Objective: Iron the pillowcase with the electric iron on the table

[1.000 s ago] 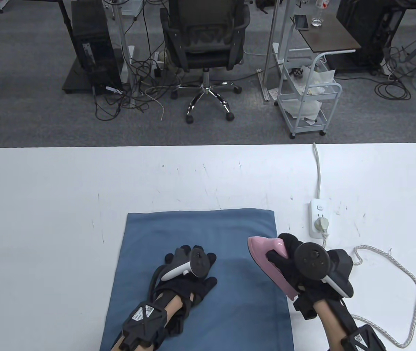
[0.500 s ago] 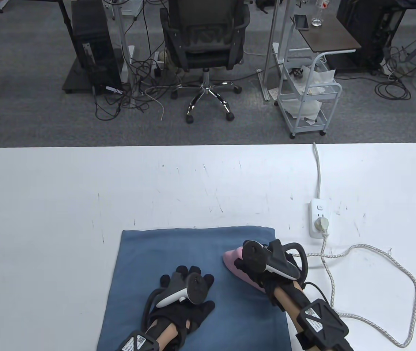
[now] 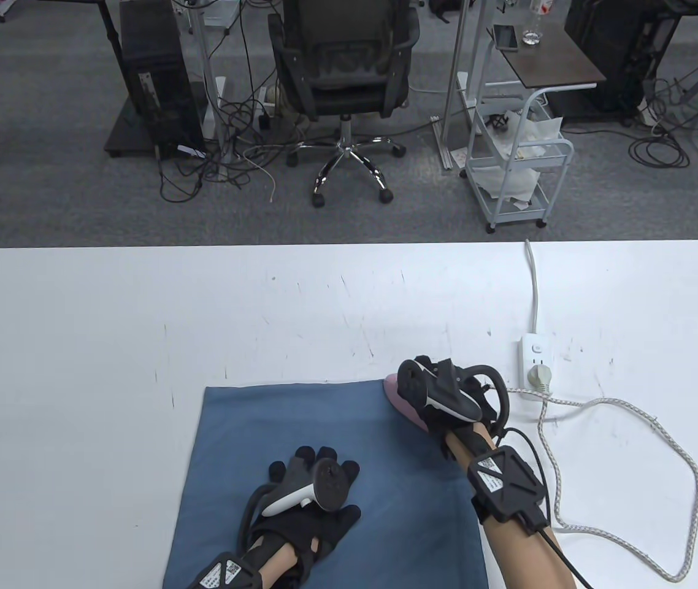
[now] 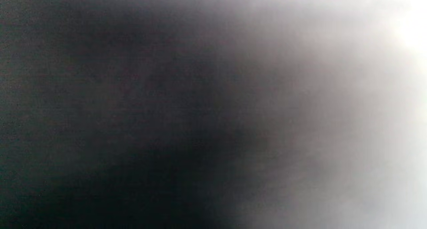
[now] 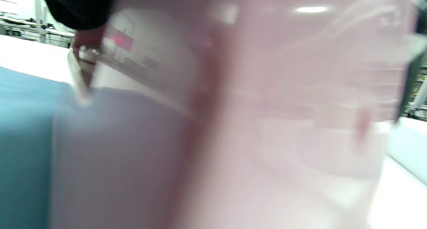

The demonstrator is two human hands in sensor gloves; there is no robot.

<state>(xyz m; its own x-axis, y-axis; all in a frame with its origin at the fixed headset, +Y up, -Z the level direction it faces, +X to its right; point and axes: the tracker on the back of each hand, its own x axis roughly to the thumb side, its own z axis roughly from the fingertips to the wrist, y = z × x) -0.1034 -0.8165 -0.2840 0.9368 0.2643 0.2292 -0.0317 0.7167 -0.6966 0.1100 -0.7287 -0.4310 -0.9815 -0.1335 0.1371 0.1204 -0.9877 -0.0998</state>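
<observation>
Left hand (image 3: 309, 491) lies flat, fingers spread, palm down on the pillowcase (image 3: 251, 429), pinning the near-centre of it; nothing gripped (left wrist view is just dark blur, no use). Pillowcase is a blue rectangle at the near edge of the table (image 3: 140, 319), long axis running away from the person, near end cut off by the table view's bottom edge. Fabric looks mostly flat, faint soft creases around the left hand, far edge straight. Right of that: right hand (image 3: 447, 399) wrapped around the handle of the pink iron (image 3: 399, 400), which sits on the pillowcase's far right corner, nose at or just past the far edge, pointing up-left. Right wrist view is filled with blurred pink housing, with blue cloth to its left. Key relation: nearly all unironed cloth lies left of and nearer than the iron, so I'd expect the next stroke to go left along the far edge or back toward the person. Farther right: cord (image 3: 643, 429) loops across the table to the power strip (image 3: 534, 362), slack, off the cloth.
</observation>
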